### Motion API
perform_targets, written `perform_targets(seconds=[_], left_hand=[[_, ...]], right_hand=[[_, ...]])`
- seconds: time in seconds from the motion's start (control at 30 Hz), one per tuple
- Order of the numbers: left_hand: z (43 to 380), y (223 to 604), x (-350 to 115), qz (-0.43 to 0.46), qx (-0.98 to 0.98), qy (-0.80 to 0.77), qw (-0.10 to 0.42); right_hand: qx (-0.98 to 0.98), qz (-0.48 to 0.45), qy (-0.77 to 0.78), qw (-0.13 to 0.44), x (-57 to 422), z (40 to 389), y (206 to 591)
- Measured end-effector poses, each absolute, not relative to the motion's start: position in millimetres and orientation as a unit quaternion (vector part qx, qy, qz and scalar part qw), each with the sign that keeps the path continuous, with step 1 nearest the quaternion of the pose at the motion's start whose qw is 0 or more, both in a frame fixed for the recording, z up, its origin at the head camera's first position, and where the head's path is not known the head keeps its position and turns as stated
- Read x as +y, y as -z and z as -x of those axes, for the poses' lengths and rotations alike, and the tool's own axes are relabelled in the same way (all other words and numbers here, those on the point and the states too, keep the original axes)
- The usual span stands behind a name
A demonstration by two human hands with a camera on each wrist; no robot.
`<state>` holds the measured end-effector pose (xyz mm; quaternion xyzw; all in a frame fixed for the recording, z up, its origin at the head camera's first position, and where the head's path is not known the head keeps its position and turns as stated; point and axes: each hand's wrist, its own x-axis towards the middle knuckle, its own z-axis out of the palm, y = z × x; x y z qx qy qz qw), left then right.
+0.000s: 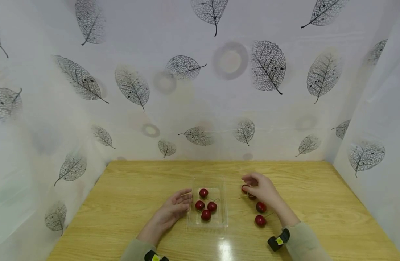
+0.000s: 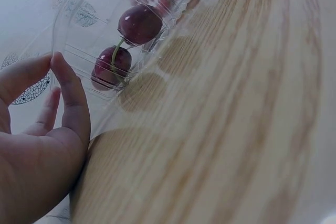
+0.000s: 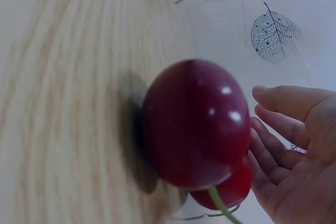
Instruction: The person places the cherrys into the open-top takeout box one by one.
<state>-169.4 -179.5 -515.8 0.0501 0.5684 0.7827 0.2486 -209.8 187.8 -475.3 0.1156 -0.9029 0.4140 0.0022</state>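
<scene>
Left hand [image 1: 172,211] relaxed, fingertips touching left side of clear tray [image 1: 225,208], which sits on the table [image 1: 128,195] with four cherries [image 1: 206,215] inside. Right hand [image 1: 264,189] is right of the tray, thumb and fingers bent over loose cherries [image 1: 243,187]; can't tell if one is pinched. Two outer cherries [image 1: 260,220] lie apart, nearer the person, beside the right wrist.

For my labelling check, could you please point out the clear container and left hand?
Clear container [image 1: 224,208], head view: on its right wall.
Left hand [image 1: 171,213], head view: middle of the hand.
</scene>
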Motion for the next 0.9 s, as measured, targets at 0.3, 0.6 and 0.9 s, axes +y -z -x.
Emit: perform_targets(seconds=[0.3,0.6,0.9], left_hand=[[169,516,-180,-0.049,0.568,-0.783,0.247],[168,515,-180,-0.048,0.572,-0.780,0.248],[169,515,-180,-0.047,0.573,-0.780,0.247]], right_hand=[[-0.904,-0.097,-0.415,-0.014,191,212,480],[-0.906,-0.096,-0.412,-0.033,193,214,485],[-0.907,-0.122,-0.401,-0.042,195,219,491]])
